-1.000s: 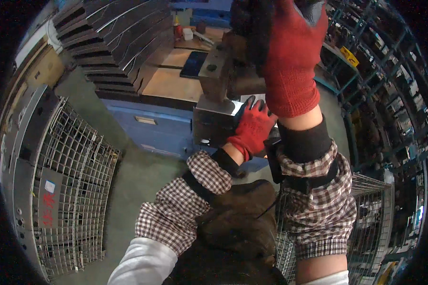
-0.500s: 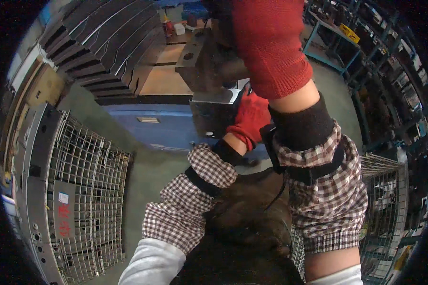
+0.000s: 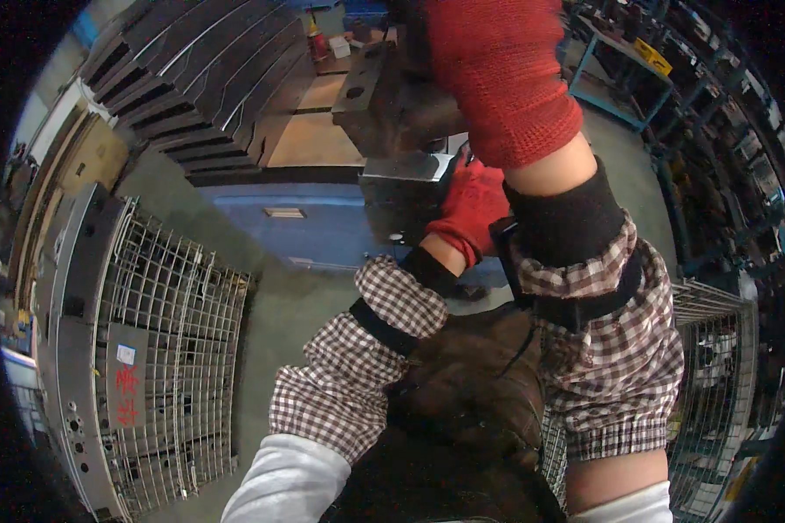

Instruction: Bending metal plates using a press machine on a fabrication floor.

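Observation:
My left hand [image 3: 473, 209], in a red knit glove with a dark palm side, is at a grey metal vise-like block [image 3: 401, 179] on the edge of the workbench. Its fingers point away from me and are mostly hidden, so what they touch does not show. My right hand [image 3: 501, 78], in the same kind of red glove, is raised higher and farther forward, at the upper edge of the view. Its fingers are out of sight against dark machinery. A heavy dark metal block with a round hole [image 3: 362, 96] stands just left of both hands.
Bent dark sheet-metal parts [image 3: 209, 78] are stacked on the blue bench [image 3: 314, 218]. A red bottle [image 3: 317, 44] stands behind. Wire cages [image 3: 179, 349] flank me at left and right [image 3: 715, 349]. A teal table [image 3: 619, 78] and loaded racks stand at right.
The whole scene has shifted slightly right and down in the view. Both hands keep nearly the same places relative to the bench and the metal blocks.

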{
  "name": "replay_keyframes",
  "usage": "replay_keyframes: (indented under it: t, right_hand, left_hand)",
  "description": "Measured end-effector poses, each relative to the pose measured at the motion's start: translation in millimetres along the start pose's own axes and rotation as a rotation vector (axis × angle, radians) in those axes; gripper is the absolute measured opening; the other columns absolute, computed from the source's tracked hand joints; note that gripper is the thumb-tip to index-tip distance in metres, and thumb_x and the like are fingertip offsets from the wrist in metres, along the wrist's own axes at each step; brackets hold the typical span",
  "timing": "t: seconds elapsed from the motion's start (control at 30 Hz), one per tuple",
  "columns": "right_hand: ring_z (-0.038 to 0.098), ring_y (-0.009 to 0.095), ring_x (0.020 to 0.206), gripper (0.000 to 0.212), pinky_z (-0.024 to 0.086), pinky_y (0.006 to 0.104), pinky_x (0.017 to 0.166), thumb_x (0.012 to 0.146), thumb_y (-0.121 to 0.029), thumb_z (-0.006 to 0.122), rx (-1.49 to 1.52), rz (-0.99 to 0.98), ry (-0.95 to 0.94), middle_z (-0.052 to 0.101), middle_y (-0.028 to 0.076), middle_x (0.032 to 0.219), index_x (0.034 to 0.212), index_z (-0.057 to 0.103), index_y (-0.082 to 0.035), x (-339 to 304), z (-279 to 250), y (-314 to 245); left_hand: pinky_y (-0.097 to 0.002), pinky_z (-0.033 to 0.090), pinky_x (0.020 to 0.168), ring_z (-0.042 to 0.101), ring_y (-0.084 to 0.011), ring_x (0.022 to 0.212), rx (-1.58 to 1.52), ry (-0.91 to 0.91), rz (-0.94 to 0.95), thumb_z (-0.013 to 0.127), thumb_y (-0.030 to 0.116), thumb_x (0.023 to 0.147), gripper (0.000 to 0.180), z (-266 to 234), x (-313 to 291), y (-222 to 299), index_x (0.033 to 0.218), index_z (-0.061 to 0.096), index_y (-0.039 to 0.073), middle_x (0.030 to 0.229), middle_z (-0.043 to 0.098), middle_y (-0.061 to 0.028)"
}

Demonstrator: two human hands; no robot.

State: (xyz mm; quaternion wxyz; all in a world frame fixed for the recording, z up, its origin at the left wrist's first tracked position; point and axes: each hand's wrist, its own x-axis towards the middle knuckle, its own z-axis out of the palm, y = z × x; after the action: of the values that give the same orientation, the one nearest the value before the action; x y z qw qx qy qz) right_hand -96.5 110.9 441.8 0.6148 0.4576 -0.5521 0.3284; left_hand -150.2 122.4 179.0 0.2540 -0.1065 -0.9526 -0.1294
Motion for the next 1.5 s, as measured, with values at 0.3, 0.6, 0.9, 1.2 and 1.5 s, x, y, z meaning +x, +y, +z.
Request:
replay_keyframes:
  t: [0.3, 0.6, 0.9, 1.2, 1.5]
  right_hand:
    - [0.060, 0.035, 0.116, 0.063, 0.052, 0.0488, 0.093, 0.096, -0.009, 0.065, -0.473, -0.034, 0.156, 0.057, 0.021, 0.136, 0.155, 0.048, -0.024, -23.2, 26.3, 33.1]
    - [0.067, 0.033, 0.108, 0.051, 0.053, 0.0490, 0.095, 0.101, -0.008, 0.057, 0.207, 0.054, -0.067, 0.059, 0.021, 0.137, 0.151, 0.048, -0.006, -13.4, 13.3, 38.0]
    - [0.061, 0.032, 0.125, 0.060, 0.046, 0.0458, 0.107, 0.090, -0.003, 0.066, 0.072, 0.484, 0.019, 0.059, 0.016, 0.143, 0.148, 0.050, -0.006, -45.4, -57.3, 22.0]
    - [0.062, 0.025, 0.094, 0.033, 0.050, 0.0368, 0.087, 0.098, -0.022, 0.061, 0.427, 1.021, -0.137, 0.066, 0.011, 0.110, 0.127, 0.060, -0.006, -196.1, -70.9, 83.8]
    - [0.067, 0.026, 0.081, 0.042, 0.051, 0.0383, 0.081, 0.098, -0.041, 0.068, 0.333, 1.330, -0.186, 0.074, 0.016, 0.091, 0.098, 0.071, 0.002, -198.8, -66.8, 88.6]
  left_hand:
    - [-0.0503, 0.030, 0.121, 0.065, -0.0310, 0.119, -0.040, 0.106, 0.012, 0.059, 0.045, 0.088, 0.052, -6.1, 2.2, 17.1, 0.128, 0.071, 0.013, 0.124, 0.073, -0.0109]
    - [-0.0536, 0.027, 0.121, 0.058, -0.0337, 0.129, 0.045, 0.025, 0.087, 0.062, 0.050, 0.086, 0.060, -52.5, 0.3, 36.8, 0.134, 0.067, 0.014, 0.135, 0.067, -0.0124]
    - [-0.0542, 0.025, 0.122, 0.046, -0.0353, 0.137, 0.045, 0.048, 0.054, 0.078, 0.054, 0.073, 0.075, -51.1, -12.8, 21.0, 0.134, 0.066, 0.011, 0.144, 0.054, -0.0157]
    - [-0.0506, 0.030, 0.120, 0.051, -0.0388, 0.133, -0.006, -0.022, 0.034, 0.077, 0.047, 0.075, 0.076, -66.2, -3.6, 33.5, 0.137, 0.060, 0.006, 0.141, 0.058, -0.0185]
    - [-0.0522, 0.032, 0.119, 0.051, -0.0407, 0.131, -0.107, 0.106, 0.094, 0.079, 0.047, 0.071, 0.082, -63.4, -7.9, 35.8, 0.138, 0.058, 0.005, 0.138, 0.059, -0.0211]
